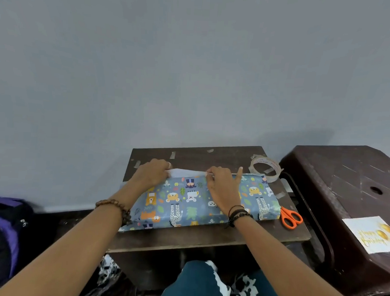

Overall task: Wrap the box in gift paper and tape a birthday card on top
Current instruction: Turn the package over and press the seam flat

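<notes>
A box covered in blue animal-print gift paper (pixel 187 203) lies flat on a small dark wooden table (pixel 208 240). Along its far edge a flap of paper (pixel 186 172) shows its white underside. My left hand (pixel 154 173) pinches that flap at its left end. My right hand (pixel 221 182) pinches it at the right end, with the index finger pointing up. The box itself is hidden under the paper. A white birthday card (pixel 370 233) with gold lettering lies on the brown stool to the right.
A roll of clear tape (pixel 265 167) stands at the table's far right corner. Orange-handled scissors (pixel 290 217) lie beside the box's right end. Strips of tape (pixel 172 155) stick to the table's far edge. A brown plastic stool (pixel 344 188) stands right, a purple backpack (pixel 5 233) left.
</notes>
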The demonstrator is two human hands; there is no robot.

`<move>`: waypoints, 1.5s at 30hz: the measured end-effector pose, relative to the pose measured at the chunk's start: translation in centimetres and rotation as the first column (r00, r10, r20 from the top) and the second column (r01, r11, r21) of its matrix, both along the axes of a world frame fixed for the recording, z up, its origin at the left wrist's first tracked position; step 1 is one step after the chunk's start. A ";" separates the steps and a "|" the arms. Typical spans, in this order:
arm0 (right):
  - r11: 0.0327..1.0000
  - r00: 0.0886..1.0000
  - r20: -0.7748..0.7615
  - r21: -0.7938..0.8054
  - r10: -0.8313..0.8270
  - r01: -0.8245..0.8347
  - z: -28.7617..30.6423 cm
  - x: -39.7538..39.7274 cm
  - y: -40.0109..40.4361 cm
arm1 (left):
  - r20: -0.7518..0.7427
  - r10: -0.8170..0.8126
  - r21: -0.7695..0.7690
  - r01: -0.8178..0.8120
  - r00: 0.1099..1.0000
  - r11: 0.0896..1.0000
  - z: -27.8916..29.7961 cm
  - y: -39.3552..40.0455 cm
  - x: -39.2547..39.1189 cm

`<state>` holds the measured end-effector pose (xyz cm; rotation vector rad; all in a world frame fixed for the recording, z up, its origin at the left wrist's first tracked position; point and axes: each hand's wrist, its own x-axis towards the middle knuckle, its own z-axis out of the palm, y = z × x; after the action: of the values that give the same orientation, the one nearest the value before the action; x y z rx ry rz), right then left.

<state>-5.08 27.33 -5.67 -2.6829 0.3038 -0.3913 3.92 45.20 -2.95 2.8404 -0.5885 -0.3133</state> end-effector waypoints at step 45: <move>0.921 0.967 0.254 -0.374 -0.016 0.113 0.4 0.7 -0.3 | 0.388 0.206 0.156 -0.285 0.898 0.946 0.1 -0.9 -0.5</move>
<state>-4.37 27.01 -5.23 -2.9639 0.2630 -0.8810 3.45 44.30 -2.80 3.1577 -0.2578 0.2227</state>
